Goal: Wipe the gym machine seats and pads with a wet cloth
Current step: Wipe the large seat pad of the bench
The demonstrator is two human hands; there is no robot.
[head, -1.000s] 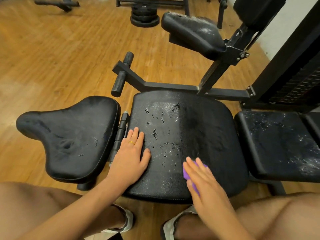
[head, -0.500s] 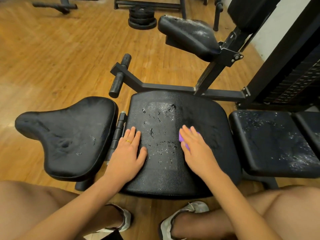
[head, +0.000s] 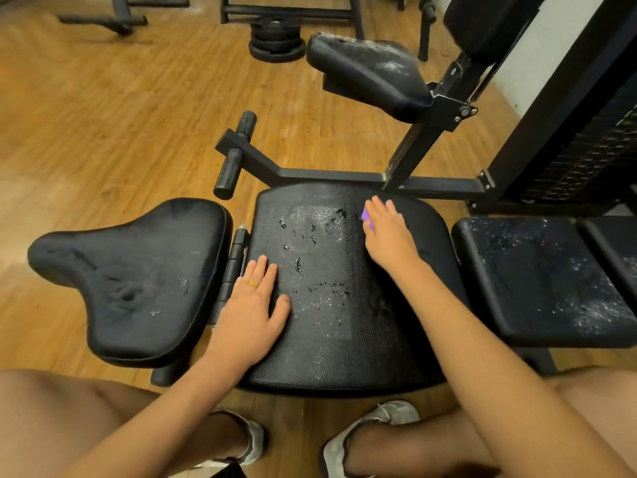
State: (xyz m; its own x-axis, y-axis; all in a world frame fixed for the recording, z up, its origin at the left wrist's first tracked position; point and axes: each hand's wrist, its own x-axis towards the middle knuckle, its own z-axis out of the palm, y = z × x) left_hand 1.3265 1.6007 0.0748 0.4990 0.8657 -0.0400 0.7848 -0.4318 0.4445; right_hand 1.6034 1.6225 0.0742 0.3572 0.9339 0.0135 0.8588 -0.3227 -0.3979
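Observation:
A worn black middle seat pad [head: 327,339] with cracked vinyl lies in front of me. My right hand [head: 387,232] lies flat near its far edge, fingers straight, pressing a purple cloth [head: 367,218] that shows only as a sliver under the palm. My left hand [head: 251,305], with a gold ring, rests flat on the pad's near left part. A curved black pad [head: 127,274] sits to the left. A speckled black seat [head: 537,281] sits to the right. A raised black pad [head: 368,74] stands behind on the frame.
The machine's black steel frame [head: 344,174] with a foam-grip bar [head: 234,157] runs behind the middle pad. A weight stack tower [head: 586,146] stands at right. Weight plates [head: 275,39] and other frames lie on the wooden floor beyond. My knees and shoes are below.
My right hand has slid the purple cloth from the near edge of the middle pad to its far edge. My left hand has stayed in place.

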